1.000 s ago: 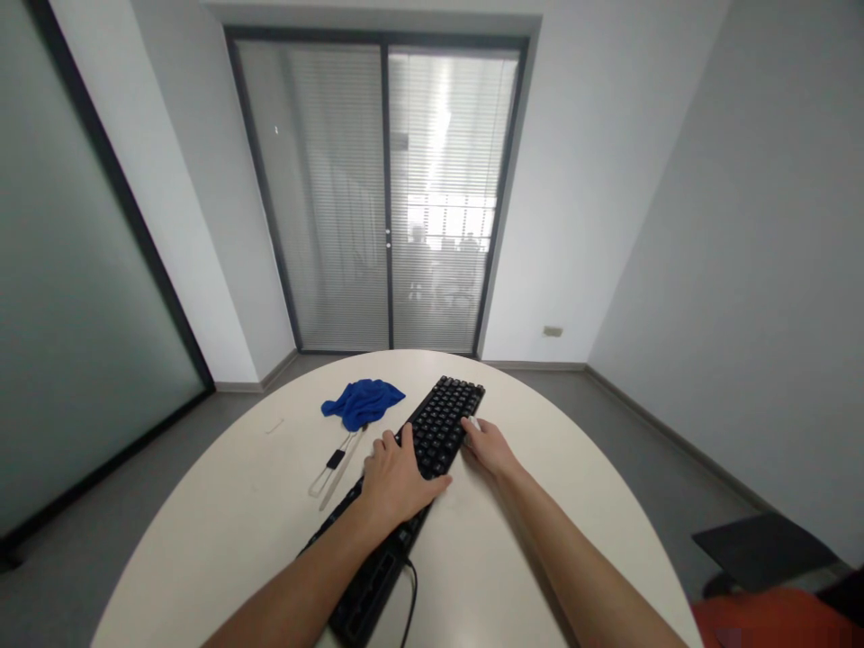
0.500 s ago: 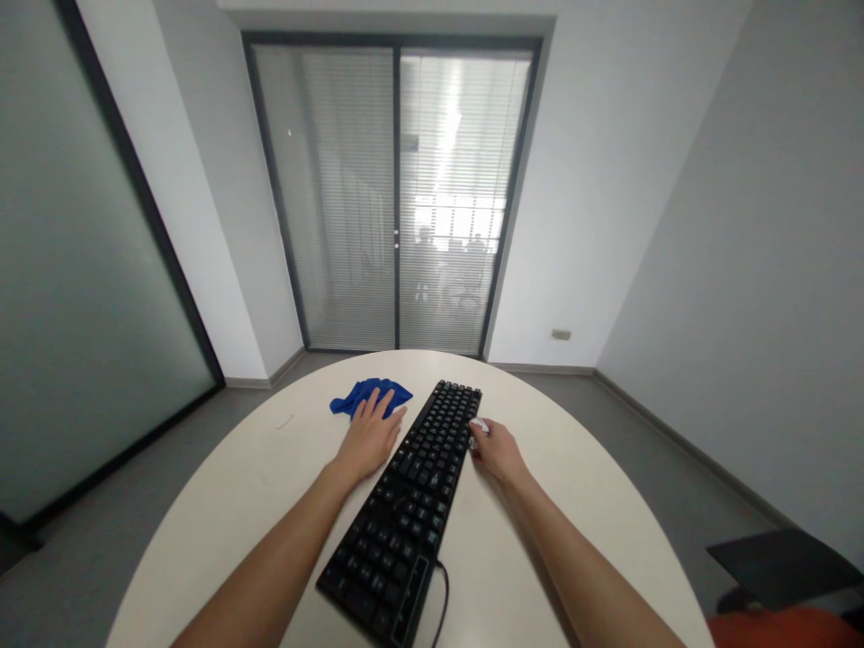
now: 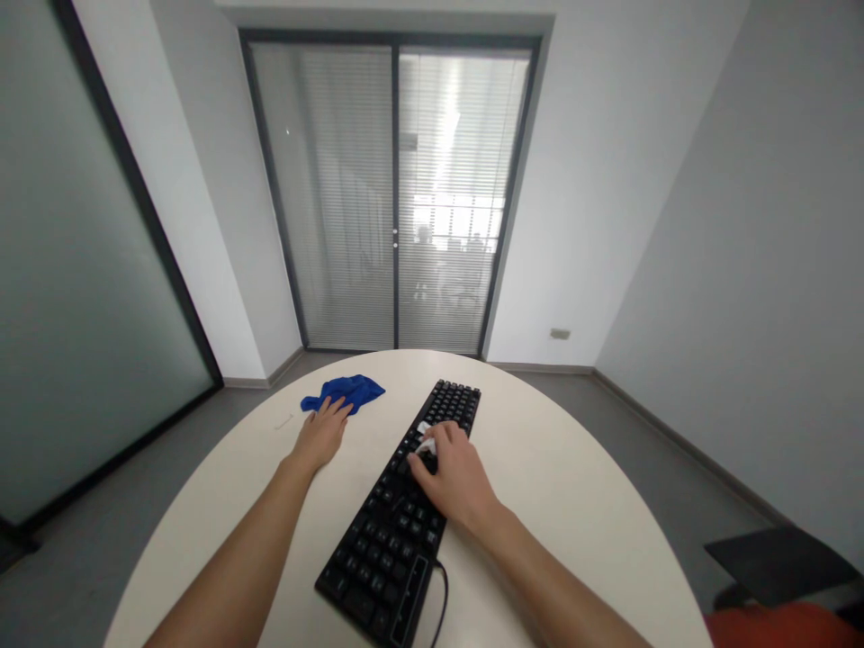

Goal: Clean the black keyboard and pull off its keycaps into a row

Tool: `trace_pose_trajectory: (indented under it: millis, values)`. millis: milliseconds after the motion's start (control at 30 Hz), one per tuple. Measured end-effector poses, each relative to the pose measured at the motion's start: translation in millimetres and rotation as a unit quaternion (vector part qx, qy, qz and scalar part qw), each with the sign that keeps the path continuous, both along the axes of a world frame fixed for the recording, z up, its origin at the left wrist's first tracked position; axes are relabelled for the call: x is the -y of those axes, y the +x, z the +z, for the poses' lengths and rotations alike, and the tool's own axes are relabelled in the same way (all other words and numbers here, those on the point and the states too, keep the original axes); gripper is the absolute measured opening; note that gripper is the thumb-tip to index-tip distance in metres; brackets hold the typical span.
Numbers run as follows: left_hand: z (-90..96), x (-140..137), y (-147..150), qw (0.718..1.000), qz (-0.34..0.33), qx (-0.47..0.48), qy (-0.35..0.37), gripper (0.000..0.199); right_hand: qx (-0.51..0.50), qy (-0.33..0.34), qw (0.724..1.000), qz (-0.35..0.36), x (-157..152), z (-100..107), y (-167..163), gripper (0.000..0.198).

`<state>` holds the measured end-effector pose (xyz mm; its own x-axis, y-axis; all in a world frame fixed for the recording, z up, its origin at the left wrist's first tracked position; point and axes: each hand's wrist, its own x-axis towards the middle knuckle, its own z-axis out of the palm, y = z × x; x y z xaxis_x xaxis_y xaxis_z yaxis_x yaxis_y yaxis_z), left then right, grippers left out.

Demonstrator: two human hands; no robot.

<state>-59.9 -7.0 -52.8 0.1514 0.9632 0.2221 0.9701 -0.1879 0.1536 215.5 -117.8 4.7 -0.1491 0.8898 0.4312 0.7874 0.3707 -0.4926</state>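
Observation:
A black keyboard (image 3: 388, 531) lies lengthwise away from me on the round table. Over its middle keys is my right hand (image 3: 455, 468), closed on a crumpled white tissue (image 3: 427, 445) that touches the keys and is partly hidden by the fingers. To the left of the keyboard lies a rumpled blue cloth (image 3: 355, 392). My left hand (image 3: 320, 436) rests with spread, flat fingers on the near edge of this cloth.
A thin pale strand (image 3: 284, 421) lies on the light round table (image 3: 533, 558), left of the cloth. The keyboard's cable (image 3: 444, 598) curves toward the near edge. A dark chair part (image 3: 776, 562) with something red stands at lower right.
My left hand has slid left, and the blue cloth has moved with it. My right hand has brought the tissue from the keyboard's right edge across onto the keys.

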Motion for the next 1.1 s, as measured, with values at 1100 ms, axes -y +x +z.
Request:
trace_pose_trajectory:
  millis: [1100]
  values:
    - [39.8,78.2,133.5,0.901,-0.426,0.065,0.057,0.033,-0.052,-0.147,0.969,0.194,68.7,2.5,114.2,0.011]
